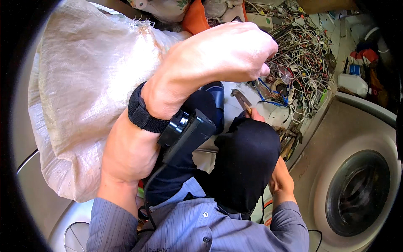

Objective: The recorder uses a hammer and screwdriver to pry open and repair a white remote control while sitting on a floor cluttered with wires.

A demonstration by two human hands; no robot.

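My left hand (247, 52) is raised high in front of me, its back toward me and its fingers curled in. Whatever those fingers hold, if anything, is hidden. Strapped to that wrist is a black device (184, 130) on a black band. Beyond my bent right knee, my right hand (257, 115) shows only in part, closed round the handle of a knife (242, 100) with a broad, worn blade. The blade points up and left over the pale floor. Close to both hands lies a large tangle of wires (300, 71), mostly white, with some blue, red and black ones.
A big whitish woven sack (92, 92) bulges at the left. On the right lies an appliance front with a round dark door (359, 193). Several hand tools (289, 140) rest beyond my right forearm. A white plastic container (353, 85) and an orange bag (196, 19) are farther off.
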